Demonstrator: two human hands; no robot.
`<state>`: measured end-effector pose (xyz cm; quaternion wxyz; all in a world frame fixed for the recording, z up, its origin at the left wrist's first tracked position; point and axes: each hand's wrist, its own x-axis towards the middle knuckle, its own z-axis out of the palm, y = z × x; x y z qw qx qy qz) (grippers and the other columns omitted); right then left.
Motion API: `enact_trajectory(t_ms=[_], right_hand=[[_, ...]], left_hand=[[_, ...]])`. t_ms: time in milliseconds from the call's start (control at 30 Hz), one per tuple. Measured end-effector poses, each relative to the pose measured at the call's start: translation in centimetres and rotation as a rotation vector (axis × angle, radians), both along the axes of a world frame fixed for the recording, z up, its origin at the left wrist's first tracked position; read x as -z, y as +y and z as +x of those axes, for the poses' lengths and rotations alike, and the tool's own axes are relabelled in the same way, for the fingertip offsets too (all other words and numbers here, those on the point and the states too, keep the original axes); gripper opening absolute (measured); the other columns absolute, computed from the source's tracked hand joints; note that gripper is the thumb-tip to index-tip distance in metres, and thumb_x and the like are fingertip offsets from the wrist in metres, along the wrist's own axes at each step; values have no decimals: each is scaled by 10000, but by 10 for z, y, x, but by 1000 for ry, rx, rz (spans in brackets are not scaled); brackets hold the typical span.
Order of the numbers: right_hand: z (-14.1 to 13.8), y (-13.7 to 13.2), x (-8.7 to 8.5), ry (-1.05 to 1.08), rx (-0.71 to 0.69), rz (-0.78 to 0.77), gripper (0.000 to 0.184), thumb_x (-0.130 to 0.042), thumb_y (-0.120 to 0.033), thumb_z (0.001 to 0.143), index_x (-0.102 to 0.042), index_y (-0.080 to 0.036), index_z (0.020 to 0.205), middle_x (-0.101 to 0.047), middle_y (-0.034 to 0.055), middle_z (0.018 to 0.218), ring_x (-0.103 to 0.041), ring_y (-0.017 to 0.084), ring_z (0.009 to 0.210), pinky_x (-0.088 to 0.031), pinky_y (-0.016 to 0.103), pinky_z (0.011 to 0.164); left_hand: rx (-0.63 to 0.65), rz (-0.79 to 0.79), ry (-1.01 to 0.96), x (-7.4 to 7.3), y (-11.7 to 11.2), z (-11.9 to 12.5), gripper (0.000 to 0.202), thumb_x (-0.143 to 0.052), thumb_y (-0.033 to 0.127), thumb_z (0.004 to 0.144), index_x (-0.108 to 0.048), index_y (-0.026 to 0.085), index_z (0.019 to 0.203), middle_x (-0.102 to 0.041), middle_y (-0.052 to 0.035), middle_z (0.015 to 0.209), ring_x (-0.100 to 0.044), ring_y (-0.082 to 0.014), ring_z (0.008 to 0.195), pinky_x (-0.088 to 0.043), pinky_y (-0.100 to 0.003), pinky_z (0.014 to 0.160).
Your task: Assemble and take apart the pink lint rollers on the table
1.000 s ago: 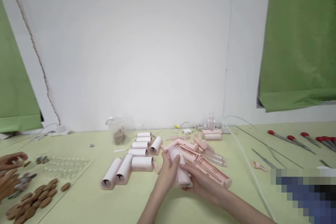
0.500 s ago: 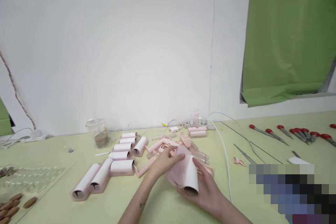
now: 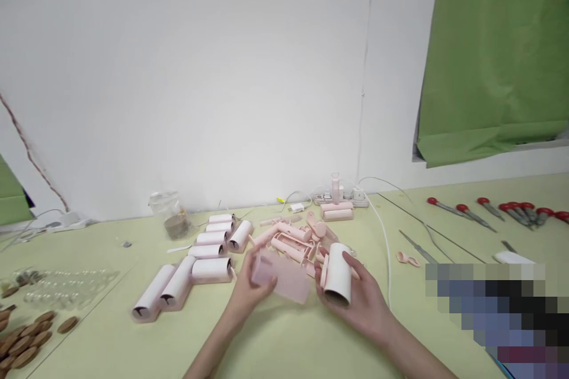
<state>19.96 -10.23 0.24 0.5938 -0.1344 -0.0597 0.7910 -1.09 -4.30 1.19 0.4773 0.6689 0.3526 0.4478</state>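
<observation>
My left hand (image 3: 249, 289) holds a translucent pink cover (image 3: 290, 279) between thumb and fingers. In my right hand (image 3: 365, 309) is a white lint roller (image 3: 340, 272), its open end facing me and a pink part along its left side. A small gap separates the cover from the roller. Just beyond both hands lies a heap of pink plastic handles (image 3: 288, 241). Left of the heap, several white rolls (image 3: 212, 270) sit in pink covers on the table.
Red-handled tools (image 3: 462, 208) lie at the back right, with a metal blade (image 3: 418, 247) nearer. A white cable (image 3: 382, 243) crosses the table. A plastic bag (image 3: 171, 216) stands at the back left; brown wooden ovals (image 3: 26, 340) fill the front left corner.
My hands have moved apart. The pink cover, earlier against the roll, is now away to the left in my left hand; the roller stays in my right. The view has shifted slightly.
</observation>
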Motion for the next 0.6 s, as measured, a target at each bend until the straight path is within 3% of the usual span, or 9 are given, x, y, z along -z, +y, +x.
enact_trajectory(t_ms=[100, 167, 233, 300, 367, 433, 500, 600], right_hand=[[1, -3, -6, -28, 2, 4, 312, -557, -296, 757, -509, -240, 1060, -619, 43, 853, -587, 174, 809, -444, 359, 763], [-1, -3, -11, -58, -14, 16, 292, -563, -297, 754, -514, -238, 1035, -617, 35, 836, -589, 166, 798, -443, 351, 765], [-6, -1, -16, -99, -37, 41, 249, -568, -295, 754, -523, -238, 992, -615, 14, 793, -592, 150, 748, -444, 345, 759], [-12, 4, -22, -154, -71, 64, 207, -567, -307, 756, -524, -235, 946, -610, -3, 740, -587, 134, 671, -450, 340, 733], [-22, 11, -26, -218, -80, 88, 203, -564, -331, 759, -515, -239, 933, -605, -14, 701, -579, 128, 620, -455, 334, 704], [-33, 17, -28, -287, -55, 108, 220, -568, -346, 757, -502, -244, 941, -608, -18, 685, -585, 135, 623, -457, 328, 697], [-43, 20, -29, -342, 5, 143, 242, -576, -343, 756, -490, -244, 960, -612, -21, 684, -596, 146, 662, -462, 311, 703], [-50, 21, -25, -408, 97, 174, 265, -580, -349, 756, -483, -229, 971, -614, -16, 706, -598, 154, 719, -474, 274, 687]], left_hand=[[45, -66, 138, 26, -16, -23, 601, -674, 319, 590, -426, 210, 1127, -544, -70, 1036, -516, -245, 971, -404, -360, 851], [-34, -73, 218, 33, -25, -28, 646, -683, 266, 569, -417, 204, 1154, -503, -97, 1125, -471, -265, 1042, -351, -401, 912], [-173, 17, 205, 29, -30, -26, 699, -680, 265, 571, -379, 215, 1200, -446, -106, 1205, -415, -275, 1110, -302, -428, 950], [-204, 125, 114, 18, -30, -16, 631, -647, 311, 627, -394, 225, 1198, -453, -96, 1211, -391, -259, 1142, -280, -417, 972], [-111, 112, 14, 4, -25, 0, 492, -571, 374, 707, -453, 216, 1158, -520, -92, 1142, -445, -235, 1099, -334, -385, 940], [-39, -4, -62, -5, -19, 18, 474, -553, 424, 716, -504, 185, 1122, -568, -106, 1077, -517, -236, 1008, -417, -359, 853], [9, -80, -98, -8, -12, 33, 476, -577, 447, 688, -569, 148, 1058, -608, -118, 1013, -568, -247, 904, -465, -347, 761], [53, -62, -108, -4, -4, 42, 408, -584, 449, 682, -661, 120, 911, -669, -104, 869, -588, -257, 831, -480, -345, 714]])
